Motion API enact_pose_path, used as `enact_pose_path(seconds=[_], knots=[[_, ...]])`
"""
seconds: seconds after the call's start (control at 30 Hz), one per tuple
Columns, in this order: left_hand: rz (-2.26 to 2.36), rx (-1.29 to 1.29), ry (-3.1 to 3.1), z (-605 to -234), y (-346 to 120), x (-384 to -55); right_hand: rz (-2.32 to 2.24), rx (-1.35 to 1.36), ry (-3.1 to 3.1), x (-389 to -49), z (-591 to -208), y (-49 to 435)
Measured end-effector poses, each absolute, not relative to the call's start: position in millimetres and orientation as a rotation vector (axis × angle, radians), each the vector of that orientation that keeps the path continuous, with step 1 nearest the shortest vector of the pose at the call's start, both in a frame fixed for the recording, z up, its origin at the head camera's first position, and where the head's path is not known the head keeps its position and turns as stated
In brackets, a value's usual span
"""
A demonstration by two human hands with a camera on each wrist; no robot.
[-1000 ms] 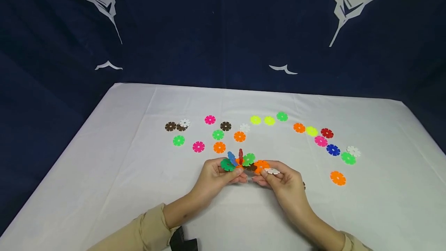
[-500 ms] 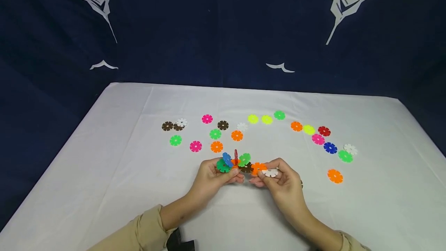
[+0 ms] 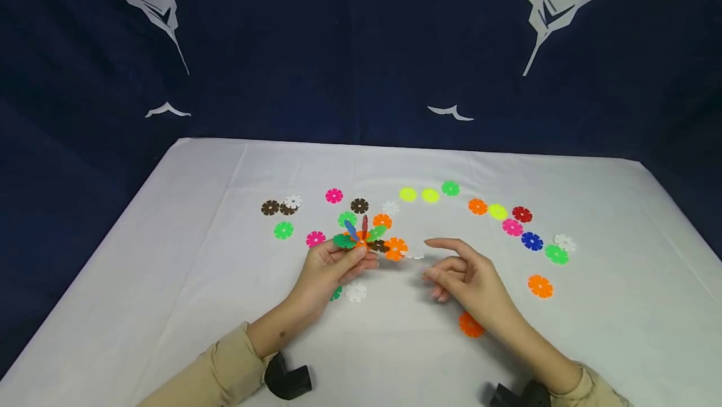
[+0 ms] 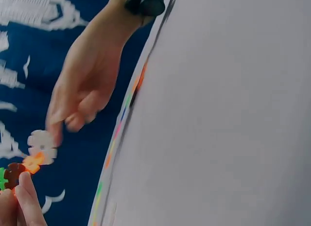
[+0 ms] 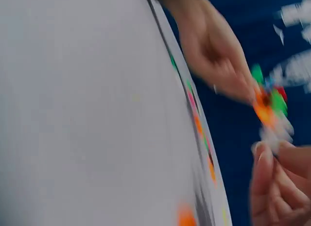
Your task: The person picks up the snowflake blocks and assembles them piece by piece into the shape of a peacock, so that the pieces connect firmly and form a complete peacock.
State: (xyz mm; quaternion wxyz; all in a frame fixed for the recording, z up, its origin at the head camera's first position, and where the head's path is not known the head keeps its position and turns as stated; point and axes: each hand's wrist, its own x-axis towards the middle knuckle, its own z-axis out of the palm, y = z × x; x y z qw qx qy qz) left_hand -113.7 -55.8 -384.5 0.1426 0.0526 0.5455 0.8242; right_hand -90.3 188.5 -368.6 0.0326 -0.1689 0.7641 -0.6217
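My left hand (image 3: 324,264) pinches a joined chain of slotted flower-shaped discs above the table, thumb on its near side. Around an orange disc (image 3: 361,241) stand green, blue, red and light green discs. To the right the chain goes on with a brown disc (image 3: 378,246), another orange disc (image 3: 396,249) and, at its end, a white disc (image 4: 43,146). Just right of that white end is my right hand (image 3: 465,272), index finger stretched out and the others loosely bent, with nothing in its grasp in the head view. The right wrist view is blurred.
Loose slotted discs lie across the white table (image 3: 186,250), among them a blue disc (image 3: 532,241) on the right. Close to my hands are a white disc (image 3: 356,292) and an orange disc (image 3: 471,324). Behind hangs a dark blue curtain (image 3: 361,49).
My right hand has let go of the chain's white end and drawn off to the right. My left hand has carried the chain forward and left, uncovering discs on the table.
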Motion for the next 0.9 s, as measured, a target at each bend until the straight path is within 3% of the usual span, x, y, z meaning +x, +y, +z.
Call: enact_pose_path(seconds=[0.2, 0.4, 0.77, 0.9], knots=[[2.401, 0.087, 1.474, -385.9, -64.0, -119.1, -1.299, -0.835, 2.503, -109.0, -368.2, 242.9], [2.346, 0.036, 1.433, -385.3, -63.6, -119.4, -0.99, -1.051, 2.52, -108.6, -372.1, 267.3], [2.289, 0.024, 1.29, -382.4, -59.2, -113.7, -0.967, -1.035, 2.561, -103.7, -372.6, 285.9], [2.252, 0.085, 1.31, -383.5, -59.2, -110.7, -1.054, -0.896, 2.612, -102.5, -372.9, 279.7]])
